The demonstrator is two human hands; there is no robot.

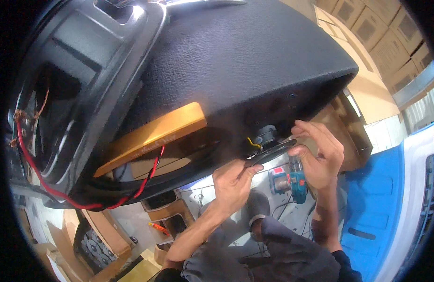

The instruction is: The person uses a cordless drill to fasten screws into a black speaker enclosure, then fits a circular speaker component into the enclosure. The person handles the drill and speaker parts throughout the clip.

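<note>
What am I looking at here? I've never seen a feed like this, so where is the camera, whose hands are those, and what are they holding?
There is no machine here: a person works with two bare hands. The single picture comes from a wide fisheye camera on that person's head, looking down, so straight edges bend near the rim and the forearms enter from below.

Filling the upper part is a big black speaker cabinet with a rough textured skin. A large speaker sits at its left end, with red and black wires trailing from it, and a gold-coloured bar lies along its lower edge.

The left hand and the right hand together hold a small round black speaker against the cabinet's underside. A teal cordless drill lies on the floor below, near the right hand. Cardboard boxes are stacked at the upper right.
</note>
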